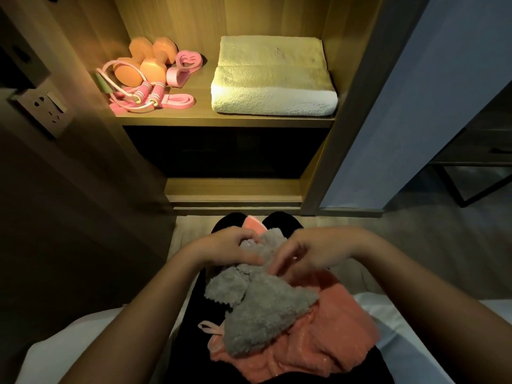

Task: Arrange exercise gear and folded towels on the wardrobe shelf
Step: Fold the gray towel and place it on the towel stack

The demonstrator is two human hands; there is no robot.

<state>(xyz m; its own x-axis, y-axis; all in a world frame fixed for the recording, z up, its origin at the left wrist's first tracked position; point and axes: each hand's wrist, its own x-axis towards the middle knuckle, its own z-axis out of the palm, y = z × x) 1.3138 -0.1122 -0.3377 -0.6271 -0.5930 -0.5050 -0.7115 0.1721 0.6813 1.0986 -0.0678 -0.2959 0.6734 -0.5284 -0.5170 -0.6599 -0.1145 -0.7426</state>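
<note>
Grey towel [260, 314] is bunching between both pinching hands, left [230, 246] and right [313, 254] (probably its top edge); find corners before folding.

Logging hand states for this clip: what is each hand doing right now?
Left hand: fingers closed on the grey towel.
Right hand: fingers curled at the same towel's edge; a firm grip cannot be told.
</note>
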